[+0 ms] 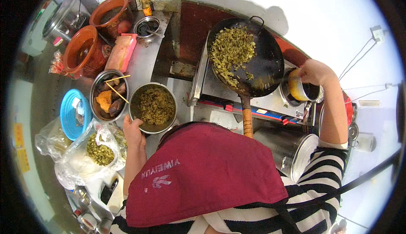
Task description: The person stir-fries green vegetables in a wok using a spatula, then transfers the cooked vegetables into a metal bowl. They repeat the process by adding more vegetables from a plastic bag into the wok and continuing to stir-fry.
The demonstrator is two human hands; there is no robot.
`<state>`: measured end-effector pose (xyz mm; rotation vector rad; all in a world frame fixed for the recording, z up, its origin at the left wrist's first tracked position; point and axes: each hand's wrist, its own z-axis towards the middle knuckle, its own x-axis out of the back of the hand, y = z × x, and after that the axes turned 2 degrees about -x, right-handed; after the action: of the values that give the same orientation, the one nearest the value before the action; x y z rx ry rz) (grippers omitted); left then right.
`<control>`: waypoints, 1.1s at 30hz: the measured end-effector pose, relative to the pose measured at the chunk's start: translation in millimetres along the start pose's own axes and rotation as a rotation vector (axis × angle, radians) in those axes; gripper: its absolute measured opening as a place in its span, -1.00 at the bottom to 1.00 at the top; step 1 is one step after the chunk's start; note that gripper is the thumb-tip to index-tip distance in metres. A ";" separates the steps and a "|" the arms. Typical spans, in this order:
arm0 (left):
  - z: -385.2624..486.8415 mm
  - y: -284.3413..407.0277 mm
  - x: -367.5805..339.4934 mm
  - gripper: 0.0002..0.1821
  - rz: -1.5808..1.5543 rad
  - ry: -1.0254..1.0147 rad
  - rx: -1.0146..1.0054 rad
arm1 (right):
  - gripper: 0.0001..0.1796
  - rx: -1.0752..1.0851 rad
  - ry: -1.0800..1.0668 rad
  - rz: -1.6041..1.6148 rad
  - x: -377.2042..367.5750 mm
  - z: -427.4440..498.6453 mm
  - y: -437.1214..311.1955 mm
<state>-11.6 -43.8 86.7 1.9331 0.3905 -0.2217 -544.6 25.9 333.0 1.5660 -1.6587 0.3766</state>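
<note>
My left hand (134, 131) grips the near left rim of a round metal bowl (135, 102), thumb over the edge. Chopped pickled greens (155, 107) lie in that bowl. My right hand (317, 72) holds a yellow-stained cup (295, 83) by its rim. The cup is tilted over a metal pot (284, 92) at the stove's right side, and its inside looks dark. A black wok (269, 56) rests on the gas stove (219, 88), its wooden handle (247, 120) pointing towards me. More chopped greens (233, 48) are heaped in the wok's left half.
Left of the bowl stand a metal basin (94, 107) of dark food pieces with chopsticks (117, 92), a blue plastic basket (65, 116) and a plastic bag (76, 158) of greens. Clay pots (71, 55) stand behind. A large lidded steel pot (276, 148) sits below the stove.
</note>
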 end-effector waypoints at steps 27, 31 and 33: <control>2.6 -4.6 8.1 -0.74 0.044 -0.048 0.004 | -0.72 -0.120 0.354 0.107 -65.3 35.8 -70.9; 6.8 -1.6 7.0 -0.71 0.042 -0.071 -0.008 | -0.78 -0.168 0.083 0.053 -5.8 -27.9 -58.6; 10.0 -3.8 4.0 -0.70 0.005 -0.086 -0.025 | -0.73 0.085 0.035 0.122 -11.5 -24.6 -56.7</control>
<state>-9.0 -51.1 78.3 1.8929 0.3301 -0.2945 -484.2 40.4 323.1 1.5147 -1.7364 0.5420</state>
